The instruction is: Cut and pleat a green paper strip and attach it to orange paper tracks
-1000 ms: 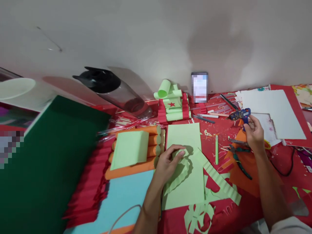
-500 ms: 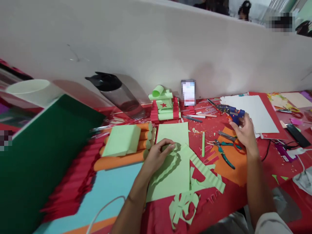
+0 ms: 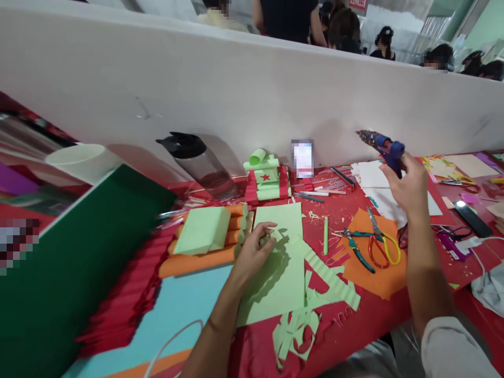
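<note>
My right hand [image 3: 407, 184] is wrapped round the grip of a blue hot glue gun [image 3: 384, 144], held up off the table with its nozzle pointing left. My left hand [image 3: 255, 249] hovers over a light green sheet [image 3: 271, 299], thumb and forefinger curled together on a light green paper piece [image 3: 277, 234] that blends with the sheet; its shadow falls below. Just right of this sheet lies a pleated green strip [image 3: 328, 273]. Green offcuts [image 3: 297, 336] are heaped at the table's front edge.
Scissors [image 3: 380, 239] and green-handled pliers [image 3: 358, 249] lie on orange paper [image 3: 384, 283]. A small green-and-red paper model [image 3: 268, 181] stands beside a phone [image 3: 303, 157]. Left are orange rolls [image 3: 200, 261], a leaning bottle [image 3: 200, 165] and a dark green board [image 3: 90, 252]. People sit beyond the white partition [image 3: 236, 94].
My right hand has lifted the glue gun up from near the table. My left hand stays over the green sheet, while the view has tilted upward slightly.
</note>
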{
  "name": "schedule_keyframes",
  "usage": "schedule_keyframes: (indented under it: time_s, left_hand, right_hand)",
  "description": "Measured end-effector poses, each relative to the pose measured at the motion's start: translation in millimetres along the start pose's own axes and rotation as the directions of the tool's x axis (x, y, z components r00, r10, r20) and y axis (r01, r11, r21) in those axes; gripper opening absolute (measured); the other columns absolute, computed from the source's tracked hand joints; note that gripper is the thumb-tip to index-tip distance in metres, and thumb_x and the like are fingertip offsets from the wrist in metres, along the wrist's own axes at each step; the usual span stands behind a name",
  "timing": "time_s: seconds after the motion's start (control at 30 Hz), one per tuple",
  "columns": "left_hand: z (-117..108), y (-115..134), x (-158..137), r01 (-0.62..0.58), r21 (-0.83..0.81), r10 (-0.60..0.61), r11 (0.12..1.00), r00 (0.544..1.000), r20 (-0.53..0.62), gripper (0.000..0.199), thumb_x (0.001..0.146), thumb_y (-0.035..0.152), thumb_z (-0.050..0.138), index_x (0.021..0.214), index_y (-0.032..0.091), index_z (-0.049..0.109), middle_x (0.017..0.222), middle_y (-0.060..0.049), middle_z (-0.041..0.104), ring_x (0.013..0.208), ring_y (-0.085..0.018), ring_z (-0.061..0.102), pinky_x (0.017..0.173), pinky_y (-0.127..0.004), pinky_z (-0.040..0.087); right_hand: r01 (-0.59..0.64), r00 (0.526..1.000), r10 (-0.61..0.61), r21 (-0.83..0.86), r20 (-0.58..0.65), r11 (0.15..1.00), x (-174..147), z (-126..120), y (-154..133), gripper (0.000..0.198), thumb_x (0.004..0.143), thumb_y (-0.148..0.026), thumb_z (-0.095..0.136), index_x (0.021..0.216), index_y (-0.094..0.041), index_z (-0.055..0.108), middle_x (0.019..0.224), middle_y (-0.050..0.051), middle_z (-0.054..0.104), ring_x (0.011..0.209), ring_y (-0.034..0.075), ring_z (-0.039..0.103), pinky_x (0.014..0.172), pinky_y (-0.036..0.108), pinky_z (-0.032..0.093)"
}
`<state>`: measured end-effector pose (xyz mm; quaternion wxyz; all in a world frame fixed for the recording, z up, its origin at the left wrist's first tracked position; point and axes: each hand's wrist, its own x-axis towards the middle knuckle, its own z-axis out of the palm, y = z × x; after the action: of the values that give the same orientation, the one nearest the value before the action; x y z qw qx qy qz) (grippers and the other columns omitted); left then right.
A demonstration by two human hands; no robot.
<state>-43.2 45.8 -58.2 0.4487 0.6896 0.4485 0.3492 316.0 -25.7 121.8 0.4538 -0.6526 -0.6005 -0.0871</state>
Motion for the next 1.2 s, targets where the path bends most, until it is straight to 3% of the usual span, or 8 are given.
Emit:
schedule_keyframes:
  time_s: [0.1, 0.17, 0.33, 0.47, 0.6, 0.83, 1.03, 1.2]
  left_hand:
    - [-2, -1, 2, -0.006, 0.015, 0.007, 1.000, 1.000, -0.027, 0.032, 0.081, 0.045, 0.065, 0.102, 0.021, 0.062, 0.097, -0.006, 0.064, 0.095, -0.022, 0.062, 0.079, -0.030, 0.049]
    - [-3, 0, 2, 0.015, 0.027, -0.014, 1.000, 0.999, -0.032, 0.032, 0.081, 0.048, 0.065, 0.095, 0.020, 0.064, 0.093, -0.006, 0.067, 0.087, -0.021, 0.062, 0.076, -0.030, 0.049]
    - [-4, 11, 0, 0.005, 0.075, 0.001, 0.997, 0.997, -0.079, 0.029, 0.085, 0.049, 0.061, 0.093, 0.022, 0.067, 0.093, -0.006, 0.071, 0.086, -0.023, 0.064, 0.077, -0.032, 0.049]
    - [-4, 16, -1, -0.014, 0.097, 0.024, 0.995, 0.995, -0.101, 0.029, 0.083, 0.048, 0.064, 0.099, 0.023, 0.066, 0.106, -0.007, 0.073, 0.104, -0.026, 0.065, 0.090, -0.037, 0.050]
    - [-4, 15, -5, -0.031, 0.160, 0.050, 0.987, 0.992, -0.113, 0.025, 0.084, 0.044, 0.067, 0.101, 0.025, 0.065, 0.107, -0.007, 0.073, 0.103, -0.026, 0.067, 0.093, -0.039, 0.051]
    - [-1, 19, -12, -0.150, 0.285, 0.183, 0.947, 0.979, -0.093, 0.020, 0.093, 0.035, 0.058, 0.107, 0.027, 0.069, 0.105, -0.008, 0.071, 0.101, -0.023, 0.067, 0.096, -0.038, 0.051]
    - [-5, 14, -18, -0.286, 0.411, 0.322, 0.866, 0.947, -0.019, 0.023, 0.097, 0.028, 0.050, 0.095, 0.025, 0.072, 0.097, -0.007, 0.069, 0.091, -0.020, 0.064, 0.086, -0.035, 0.052]
    - [-9, 17, -23, -0.523, 0.490, 0.546, 0.697, 0.831, 0.110, 0.025, 0.096, 0.012, 0.048, 0.103, 0.024, 0.069, 0.099, -0.007, 0.069, 0.094, -0.019, 0.063, 0.085, -0.032, 0.050]
  right_hand:
    - [-0.165, 0.973, 0.099, 0.322, 0.210, 0.932, -10, 20, -6, 0.034, 0.089, -0.043, 0.064, 0.112, -0.018, 0.066, 0.093, 0.006, 0.068, 0.084, 0.021, 0.063, 0.077, 0.036, 0.054]
    - [-0.351, 0.901, 0.155, 0.469, 0.405, 0.811, -25, 42, -8, 0.036, 0.085, -0.048, 0.068, 0.103, -0.017, 0.066, 0.083, 0.003, 0.066, 0.074, 0.017, 0.059, 0.071, 0.031, 0.052]
    - [-0.734, 0.629, 0.170, 0.508, 0.758, 0.452, -66, 92, -8, 0.047, 0.068, -0.055, 0.082, 0.087, -0.019, 0.059, 0.080, 0.002, 0.063, 0.075, 0.016, 0.060, 0.072, 0.029, 0.050]
    - [-0.817, 0.554, 0.174, 0.492, 0.814, 0.301, -89, 107, 0, 0.049, 0.064, -0.050, 0.087, 0.091, -0.020, 0.059, 0.080, 0.001, 0.063, 0.071, 0.015, 0.059, 0.065, 0.028, 0.048]
    - [-0.816, 0.504, 0.196, 0.389, 0.841, 0.427, -102, 106, 8, 0.039, 0.076, -0.051, 0.079, 0.089, -0.019, 0.061, 0.071, -0.001, 0.060, 0.062, 0.013, 0.054, 0.057, 0.025, 0.042]
    - [-0.612, 0.556, 0.141, 0.290, 0.819, 0.736, -100, 95, -5, 0.038, 0.089, -0.054, 0.064, 0.071, -0.021, 0.062, 0.056, -0.001, 0.052, 0.051, 0.013, 0.046, 0.048, 0.026, 0.033]
    - [-0.567, 0.600, 0.147, 0.288, 0.786, 0.772, -103, 93, -2, 0.036, 0.091, -0.054, 0.061, 0.083, -0.020, 0.067, 0.055, -0.002, 0.053, 0.051, 0.014, 0.049, 0.048, 0.026, 0.037]
    - [-0.512, 0.656, 0.133, 0.309, 0.743, 0.801, -105, 91, -1, 0.037, 0.091, -0.053, 0.060, 0.084, -0.018, 0.070, 0.057, 0.000, 0.056, 0.054, 0.015, 0.052, 0.050, 0.025, 0.040]
